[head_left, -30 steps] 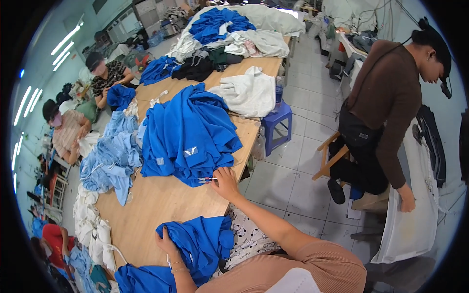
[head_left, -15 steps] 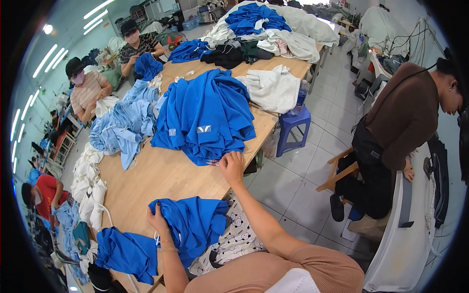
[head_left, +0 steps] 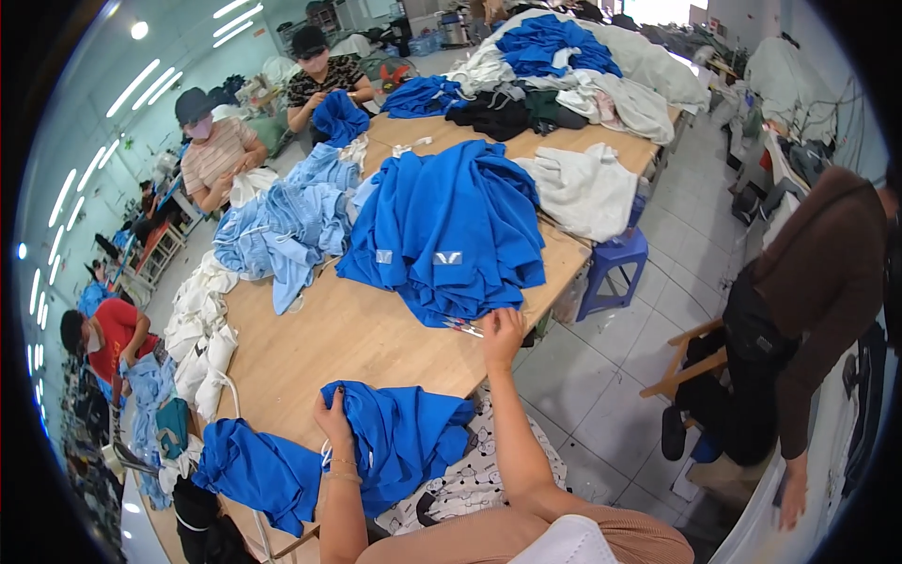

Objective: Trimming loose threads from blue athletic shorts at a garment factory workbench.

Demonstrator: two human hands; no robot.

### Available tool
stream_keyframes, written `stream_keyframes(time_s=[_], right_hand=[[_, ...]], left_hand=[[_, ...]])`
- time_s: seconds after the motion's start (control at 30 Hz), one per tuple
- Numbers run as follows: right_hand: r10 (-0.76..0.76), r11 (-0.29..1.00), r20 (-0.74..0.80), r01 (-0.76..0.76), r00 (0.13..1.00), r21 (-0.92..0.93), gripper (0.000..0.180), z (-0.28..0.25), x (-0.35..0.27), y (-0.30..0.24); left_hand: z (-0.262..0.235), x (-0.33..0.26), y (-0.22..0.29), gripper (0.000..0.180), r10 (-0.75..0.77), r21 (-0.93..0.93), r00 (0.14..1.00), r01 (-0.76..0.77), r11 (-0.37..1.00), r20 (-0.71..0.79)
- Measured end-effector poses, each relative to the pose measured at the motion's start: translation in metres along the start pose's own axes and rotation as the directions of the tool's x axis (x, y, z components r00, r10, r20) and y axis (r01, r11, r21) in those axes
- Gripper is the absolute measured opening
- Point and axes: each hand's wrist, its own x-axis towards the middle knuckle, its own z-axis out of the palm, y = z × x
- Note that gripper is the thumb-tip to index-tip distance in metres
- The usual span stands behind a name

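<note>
Your left hand [head_left: 335, 415] is gripping a blue shirt [head_left: 404, 442]. Your right hand [head_left: 502, 331] is closing on snips [head_left: 462, 326] beside the blue pile [head_left: 451, 226]; a stool [head_left: 613, 263] is standing nearby.

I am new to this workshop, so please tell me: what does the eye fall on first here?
First, the big pile of blue shirts in the middle of the long wooden table. The right hand rests at its near edge by a small tool, while the left hand has a blue shirt in its grip at the table's near edge.
</note>
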Motion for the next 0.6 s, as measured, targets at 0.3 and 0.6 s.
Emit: stream_keyframes(time_s=[0.3,0.6], right_hand=[[0.078,0.997,0.134,-0.075,0.988,-0.031,0.014,-0.001,0.007,0.001],[-0.117,0.984,0.417,0.163,0.901,-0.077,0.010,-0.012,-0.007,0.005]], left_hand=[[0.009,0.002,0.012,0.006,-0.039,-0.055,0.998,0.036,0.998,-0.052],[-0.002,-0.006,0.016,0.008,-0.151,-0.043,0.986,0.149,0.988,-0.064]])
